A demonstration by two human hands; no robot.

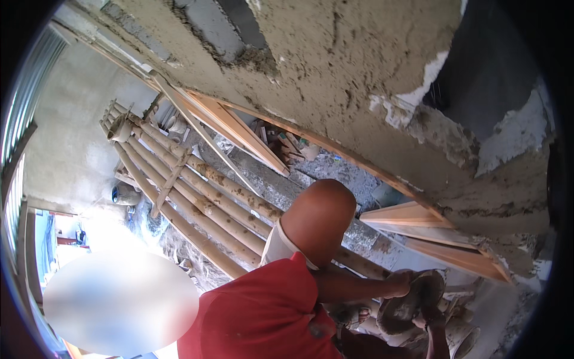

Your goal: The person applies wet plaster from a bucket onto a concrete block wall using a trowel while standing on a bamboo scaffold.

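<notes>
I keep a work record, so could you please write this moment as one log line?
left grip: at pan, closure unclear | right grip: at pan, closure unclear | around: knee, poles, wall

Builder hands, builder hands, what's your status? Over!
Left hand and right hand: holding a mud-caked, rounded grey-brown container. Long, round, brown wooden poles nearby. Nothing visibly blocking either hand.
</notes>
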